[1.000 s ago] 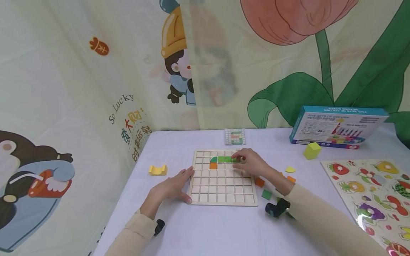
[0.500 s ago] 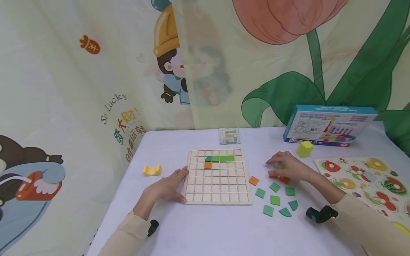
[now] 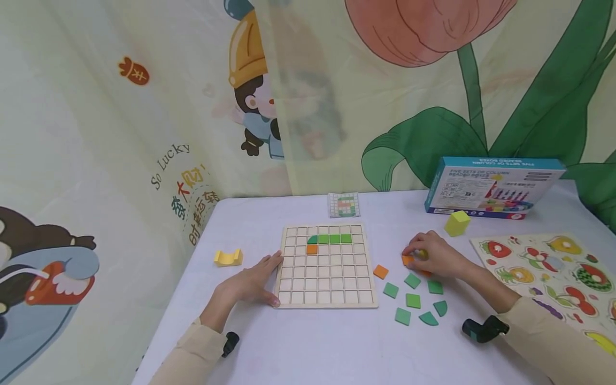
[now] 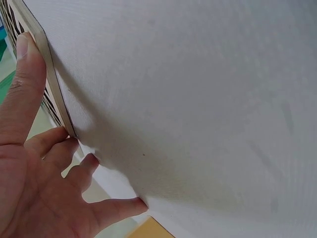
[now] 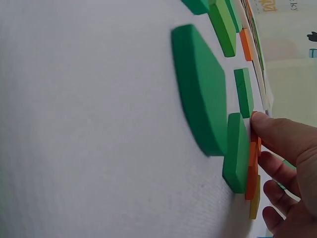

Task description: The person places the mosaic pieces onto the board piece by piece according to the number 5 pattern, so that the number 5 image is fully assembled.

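My left hand [image 3: 252, 278] rests at the left edge of the pale wooden grid board [image 3: 327, 272]. In the left wrist view its thumb presses on the board's rim, with the other fingers spread beside it. To the right of the board, my right hand [image 3: 435, 254] pinches an orange square tile [image 3: 407, 260] at the table surface. The right wrist view shows thumb and forefinger at this tile [image 5: 255, 131], another orange tile [image 5: 252, 176] beside it. On the board lie a green quarter-round tile [image 3: 313, 239], a row of green squares [image 3: 335, 239] and one orange square [image 3: 312, 249].
Several loose green tiles [image 3: 413, 300] and an orange tile [image 3: 380, 271] lie right of the board. A patterned card [image 3: 344, 205] lies behind it. Around these are a yellow curved block [image 3: 228, 258], a yellow-green block [image 3: 457, 223], a box [image 3: 495, 187] and a fruit board [image 3: 544, 272].
My right hand has left the right end of the green row, moved right to the loose tiles, and now pinches an orange square tile. My left hand stays at the board's edge.
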### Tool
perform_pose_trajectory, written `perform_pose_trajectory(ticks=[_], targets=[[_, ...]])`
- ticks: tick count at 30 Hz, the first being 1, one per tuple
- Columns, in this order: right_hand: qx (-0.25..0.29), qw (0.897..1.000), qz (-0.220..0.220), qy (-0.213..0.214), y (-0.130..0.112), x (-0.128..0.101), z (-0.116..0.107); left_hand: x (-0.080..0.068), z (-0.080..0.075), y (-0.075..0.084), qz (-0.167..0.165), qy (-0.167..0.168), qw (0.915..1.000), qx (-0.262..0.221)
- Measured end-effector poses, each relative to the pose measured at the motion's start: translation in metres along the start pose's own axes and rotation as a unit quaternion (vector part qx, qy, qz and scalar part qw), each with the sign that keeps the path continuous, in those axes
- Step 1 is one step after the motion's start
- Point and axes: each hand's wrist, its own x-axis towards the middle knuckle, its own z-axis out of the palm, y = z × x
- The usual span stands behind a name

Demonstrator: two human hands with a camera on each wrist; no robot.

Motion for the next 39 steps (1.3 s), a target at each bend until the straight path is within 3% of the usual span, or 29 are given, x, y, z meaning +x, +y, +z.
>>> perform_pose_trajectory(ticks=[8, 15, 19, 26, 32, 39], targets=[[-0.004, 1.0, -0.008, 0.017, -0.008, 0.008, 0.002, 0.0, -0.002, -0.001, 0.001, -0.001, 1.0, 0.002], [0.03, 0.999, -0.024, 0.015, -0.041, 0.034, 0.012, -0.001, -0.001, -0.002, -0.006, -0.002, 1.0, -0.005], [0.05, 0.998, -0.042, 0.009, -0.071, 0.052, 0.025, -0.001, 0.0, -0.003, -0.005, 0.0, 1.0, -0.008], [0.025, 0.993, -0.114, 0.031, -0.119, 0.074, 0.064, 0.001, 0.003, -0.002, -0.001, 0.0, 0.9999, -0.013], [0.006, 0.99, -0.127, 0.068, -0.143, 0.083, 0.09, 0.002, 0.002, -0.002, 0.002, 0.0, 1.0, -0.001], [-0.028, 0.985, -0.132, 0.104, -0.157, 0.089, 0.104, 0.001, 0.0, -0.001, -0.002, -0.001, 1.0, 0.003]])
